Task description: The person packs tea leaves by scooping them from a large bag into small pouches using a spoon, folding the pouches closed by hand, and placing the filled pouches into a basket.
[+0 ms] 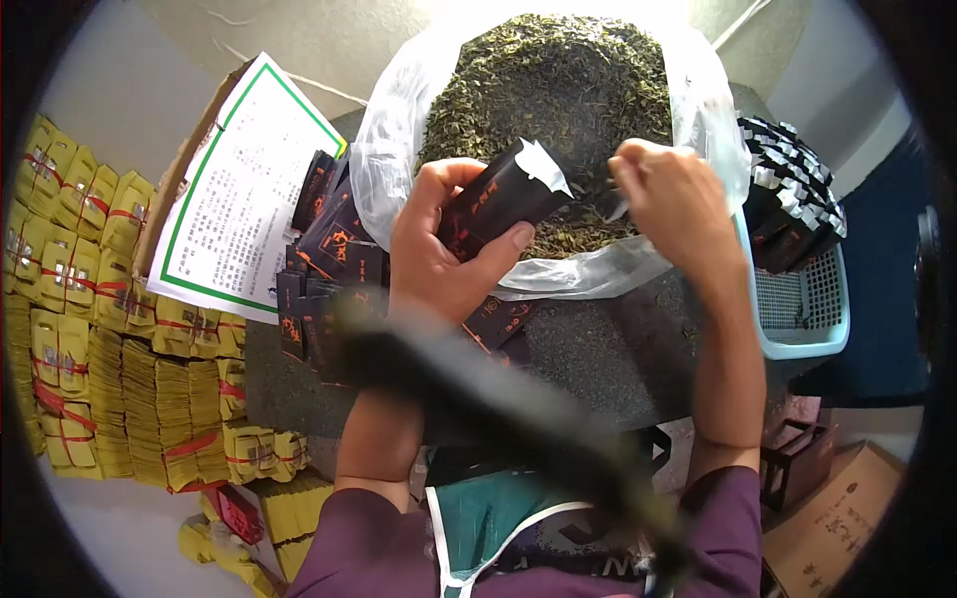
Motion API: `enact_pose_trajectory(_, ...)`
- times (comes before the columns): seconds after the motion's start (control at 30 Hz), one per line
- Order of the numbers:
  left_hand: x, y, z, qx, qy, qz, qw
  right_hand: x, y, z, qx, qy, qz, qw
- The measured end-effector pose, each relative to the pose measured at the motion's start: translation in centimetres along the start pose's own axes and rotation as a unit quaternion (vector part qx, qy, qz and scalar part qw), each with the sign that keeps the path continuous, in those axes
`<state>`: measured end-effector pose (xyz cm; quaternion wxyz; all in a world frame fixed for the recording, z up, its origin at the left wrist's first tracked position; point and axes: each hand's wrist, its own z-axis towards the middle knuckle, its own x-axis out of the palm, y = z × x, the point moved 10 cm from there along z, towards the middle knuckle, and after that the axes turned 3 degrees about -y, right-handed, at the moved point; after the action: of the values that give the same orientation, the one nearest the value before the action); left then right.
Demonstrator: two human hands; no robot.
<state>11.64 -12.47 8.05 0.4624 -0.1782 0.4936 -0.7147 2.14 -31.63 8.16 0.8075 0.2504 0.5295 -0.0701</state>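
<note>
My left hand (431,239) grips a black tea pouch (503,206) with orange lettering. The pouch tilts up to the right, and its silvery-white top edge looks open. My right hand (670,194) is closed in a pinch over the tea leaves, to the right of the pouch; a small pale shape shows below the fingers, but I cannot make out what they hold. Both hands are above a large clear plastic bag (394,130) full of loose dried tea leaves (558,60), its rim folded outward.
Flat black pouches (344,239) lie left of the bag beside a green-bordered printed sheet (244,189). A light-blue basket (837,334) at right holds filled black pouches (793,189). Bundled yellow packets (130,369) are stacked at left. A blurred dark object (498,399) crosses the foreground.
</note>
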Motion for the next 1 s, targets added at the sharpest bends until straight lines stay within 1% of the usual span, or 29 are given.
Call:
enact_pose_trajectory(0.07, 0.0, 0.0, 0.0, 0.010, -0.008, 0.008, 1.000, 1.8, 0.6, 0.8, -0.016, -0.005, 0.024, 1.000)
enact_pose_trajectory(0.13, -0.2, 0.6, 0.0, -0.017, -0.023, -0.040, 0.999, 1.9, 0.3, 1.6, 0.000, -0.062, 0.089, 0.994)
enact_pose_trajectory(0.17, -0.3, 0.7, 0.1, -0.017, -0.025, -0.040, 0.999, 2.1, 0.4, 2.0, -0.002, -0.062, 0.090, 0.994)
enact_pose_trajectory(0.23, -0.3, 1.1, 0.1, -0.007, -0.026, -0.007, 1.000, 3.0, -0.7, 2.7, 0.055, -0.034, 0.177, 0.982)
enact_pose_trajectory(0.27, -0.3, 1.1, 0.0, -0.009, -0.025, -0.008, 1.000, 2.9, -0.7, 2.8, 0.056, -0.032, 0.176, 0.982)
enact_pose_trajectory(0.33, 0.0, 1.1, -0.1, -0.020, -0.008, 0.014, 1.000, 2.8, -0.5, 3.2, 0.062, -0.005, 0.276, 0.959)
enact_pose_trajectory(0.37, 0.0, 1.2, -0.1, -0.021, -0.009, 0.013, 1.000, 3.0, -0.8, 3.5, 0.062, -0.004, 0.275, 0.959)
enact_pose_trajectory(0.47, 0.0, 1.7, 0.0, -0.020, -0.008, 0.021, 1.000, 3.1, -1.9, 4.5, 0.052, -0.027, 0.350, 0.935)
enact_pose_trajectory(0.53, 0.2, 1.8, 0.1, -0.003, -0.004, 0.032, 0.999, 2.3, -2.0, 4.7, 0.055, -0.031, 0.354, 0.933)
enact_pose_trajectory(0.67, 0.3, 1.8, 0.1, -0.009, -0.013, 0.073, 0.997, -0.2, -2.2, 4.7, 0.052, -0.053, 0.372, 0.925)
enact_pose_trajectory(0.77, 0.2, 1.9, 0.2, 0.007, -0.026, 0.095, 0.995, -2.1, -2.2, 4.1, 0.046, -0.065, 0.383, 0.920)
enact_pose_trajectory(0.83, 0.4, 1.4, 0.4, 0.038, -0.036, 0.128, 0.990, -3.0, -2.4, 3.8, 0.030, -0.074, 0.393, 0.916)
enact_pose_trajectory(0.9, 0.7, 1.3, 0.4, 0.040, -0.037, 0.137, 0.989, -3.5, -2.5, 3.5, 0.034, -0.073, 0.400, 0.913)
enact_pose_trajectory(0.97, 0.9, 1.0, 0.5, 0.042, -0.038, 0.144, 0.988, -4.0, -1.8, 3.3, 0.006, -0.061, 0.387, 0.920)
enact_pose_trajectory(1.0, 1.1, 1.0, 0.5, 0.034, -0.027, 0.159, 0.986, -4.1, -1.6, 3.2, 0.009, -0.062, 0.383, 0.922)
